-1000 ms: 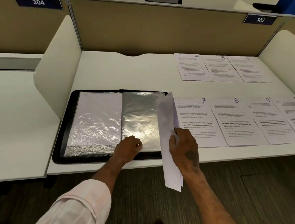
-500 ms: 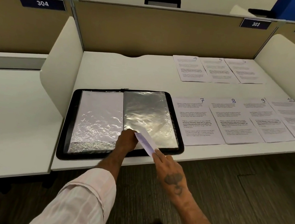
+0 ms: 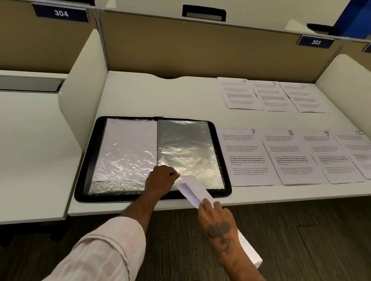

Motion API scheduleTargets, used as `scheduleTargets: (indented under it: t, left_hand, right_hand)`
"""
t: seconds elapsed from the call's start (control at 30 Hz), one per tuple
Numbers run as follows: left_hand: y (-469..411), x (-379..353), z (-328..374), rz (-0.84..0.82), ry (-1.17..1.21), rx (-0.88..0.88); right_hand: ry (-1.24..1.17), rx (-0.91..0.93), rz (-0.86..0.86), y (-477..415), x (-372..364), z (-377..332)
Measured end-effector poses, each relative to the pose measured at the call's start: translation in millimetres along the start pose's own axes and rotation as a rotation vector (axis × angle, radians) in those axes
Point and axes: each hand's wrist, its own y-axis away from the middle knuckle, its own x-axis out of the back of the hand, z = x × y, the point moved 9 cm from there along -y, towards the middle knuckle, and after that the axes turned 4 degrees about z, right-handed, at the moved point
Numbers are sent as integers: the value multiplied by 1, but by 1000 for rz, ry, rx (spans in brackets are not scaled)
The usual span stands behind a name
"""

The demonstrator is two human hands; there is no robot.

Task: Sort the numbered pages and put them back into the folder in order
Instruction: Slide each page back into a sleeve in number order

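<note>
Change: since half a second ago our right hand (image 3: 217, 223) has barely shifted; more of the sheet (image 3: 193, 190) now shows past the wrist. A second ago we held that sheet upright beside the folder; now it lies low, pointing at the sleeve opening.
Left hand: (image 3: 161, 180) closed, fingertips pinching the near edge of the right-hand plastic sleeve (image 3: 188, 150), at the folder's near middle.
Right hand: closed on the sheet, thumb and fingers gripping it partway along; the far end touches the left hand's fingertips, the near end sticks out beyond the wrist over the floor.
Folder: (image 3: 225, 141) black, open flat at the near left of the desk (image 3: 153, 93). Left sleeve (image 3: 128, 146) has a white sheet inside; right sleeve looks grey and shiny, contents we cannot tell.
Near row: pages 7 (image 3: 246, 158), 8 (image 3: 294, 158), 9 (image 3: 329, 158), 10 (image 3: 366, 153), side by side just right of the folder, edges overlapping slightly.
Far row: page 4 (image 3: 240, 93), page 5 (image 3: 273, 95) and a third page (image 3: 305, 97) whose number is too faint to read.
Held sheet number: not readable.
</note>
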Motion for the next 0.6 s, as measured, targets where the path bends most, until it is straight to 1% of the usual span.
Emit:
scheduleTargets:
  t: [0.07,0.17,0.3,0.4,0.5,0.6]
  left_hand:
    - [3,0,4,9,-46,-40]
    - [7,-1,8,17,-163,-97]
    - [13,5,14,88,-292,-167]
    - [16,1,19,97,-423,-273]
    - [19,-9,26,51,-486,-368]
    - [19,-12,28,45,-497,-381]
  right_hand:
    - [20,-20,-30,-7,2,-5]
    - [76,-46,-160,-16,-3,-12]
    - [161,-14,-204,-26,-13,-22]
    - [144,-12,-258,-32,-19,-30]
    - [102,-7,-228,-37,-19,-41]
    - [-1,-63,-117,-41,0,-41]
